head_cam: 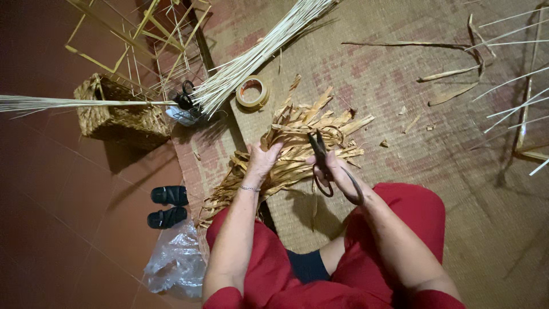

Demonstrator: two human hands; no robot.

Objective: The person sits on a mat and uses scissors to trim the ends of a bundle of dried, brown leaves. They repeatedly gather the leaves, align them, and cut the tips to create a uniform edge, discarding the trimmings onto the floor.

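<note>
My left hand (262, 159) rests on a heap of dried, flat plant strips (297, 143) lying on a woven mat (400, 114) in front of my knees; its fingers press into the strips. My right hand (337, 173) grips a pair of large dark shears (322, 160), the blades pointing away from me over the heap, the handle loops near my wrist. I wear red trousers and a thin bracelet on the left wrist.
A roll of tape (252, 92) lies beyond the heap, beside a bundle of thin pale sticks (257, 54). A woven basket (117, 111), wire frames (154, 40), another pair of scissors (184, 97), black sandals (167, 206) and a plastic bag (177, 263) are at left.
</note>
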